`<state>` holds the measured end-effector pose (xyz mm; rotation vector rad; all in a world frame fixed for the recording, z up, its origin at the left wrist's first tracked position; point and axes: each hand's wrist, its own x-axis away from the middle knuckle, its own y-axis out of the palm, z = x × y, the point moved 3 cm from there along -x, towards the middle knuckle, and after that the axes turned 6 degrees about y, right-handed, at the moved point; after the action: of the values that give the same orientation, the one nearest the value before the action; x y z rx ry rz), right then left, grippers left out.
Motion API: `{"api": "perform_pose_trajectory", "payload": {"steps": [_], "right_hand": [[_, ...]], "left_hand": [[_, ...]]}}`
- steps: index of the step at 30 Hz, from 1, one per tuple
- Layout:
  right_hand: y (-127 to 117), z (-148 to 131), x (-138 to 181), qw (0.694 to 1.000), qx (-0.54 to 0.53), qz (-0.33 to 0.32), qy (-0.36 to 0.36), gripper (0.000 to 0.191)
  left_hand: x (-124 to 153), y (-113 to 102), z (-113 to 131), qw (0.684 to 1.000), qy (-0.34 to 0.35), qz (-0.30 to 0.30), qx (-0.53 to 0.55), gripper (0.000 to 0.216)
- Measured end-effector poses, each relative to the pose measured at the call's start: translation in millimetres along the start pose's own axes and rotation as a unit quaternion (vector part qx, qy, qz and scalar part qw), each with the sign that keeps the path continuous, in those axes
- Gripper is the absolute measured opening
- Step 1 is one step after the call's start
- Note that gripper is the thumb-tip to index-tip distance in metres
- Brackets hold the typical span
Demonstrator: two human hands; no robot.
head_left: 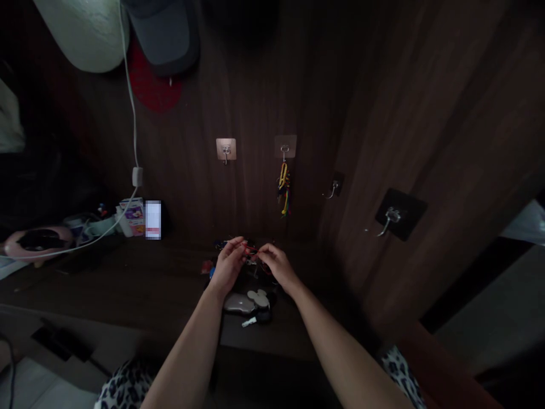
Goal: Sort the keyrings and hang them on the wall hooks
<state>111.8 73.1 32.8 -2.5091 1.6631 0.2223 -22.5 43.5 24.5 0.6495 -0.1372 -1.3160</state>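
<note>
My left hand (229, 263) and my right hand (276, 262) are close together above the dark wooden shelf (187, 289). Both pinch a thin red cord (251, 249), which runs between their fingertips. Small metal pieces that look like keys (252, 266) show under the fingers, too dim to make out fully. Nearer to me lie a shiny grey oval case (239, 304), a pale rounded tag (258, 298) and a key with a black head (250, 321). Something small and red (206, 266) lies left of my left hand, beside a blue piece.
Metal hooks (226, 152) are stuck to the back panel and right wall. From one hangs a yellow and multicoloured braided cord (284, 184). Leftward stand a lit screen (153, 220), small boxes (134, 213) and a pink rounded object (40, 241). A white cable (131, 102) hangs beside caps (166, 34).
</note>
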Motion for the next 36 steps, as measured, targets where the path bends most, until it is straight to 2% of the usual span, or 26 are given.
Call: {"api": "perform_pose_trajectory", "payload": {"steps": [3,14,19,23,26,31,36], "right_hand": [[0,2,-1,1.0,-0.028,-0.011,0.007,0.011],[-4,7,-5,0.999,-0.039,0.023,-0.012,0.018],[-11,3,-6,0.996,-0.044,0.06,-0.039,0.02],[-21,-4,-11,0.99,-0.071,0.112,-0.049,0.022],[-30,-16,-19,0.982,-0.099,0.153,-0.056,0.023],[-45,-50,-43,0.951,-0.141,0.243,-0.126,0.021],[-56,-90,-73,0.927,-0.174,0.284,-0.172,0.02]], "left_hand": [[-2,-2,1,1.0,0.013,0.005,0.005,0.036],[-6,-10,1,0.996,0.038,0.069,-0.048,0.035],[-8,-17,-4,0.975,0.069,0.109,-0.179,0.026],[-12,-24,-13,0.958,0.059,0.108,-0.261,0.022],[-15,-27,-18,0.951,0.059,0.09,-0.289,0.022],[-14,-25,-16,0.947,0.068,0.073,-0.306,0.022],[-12,-22,-14,0.946,0.054,0.069,-0.311,0.025]]}}
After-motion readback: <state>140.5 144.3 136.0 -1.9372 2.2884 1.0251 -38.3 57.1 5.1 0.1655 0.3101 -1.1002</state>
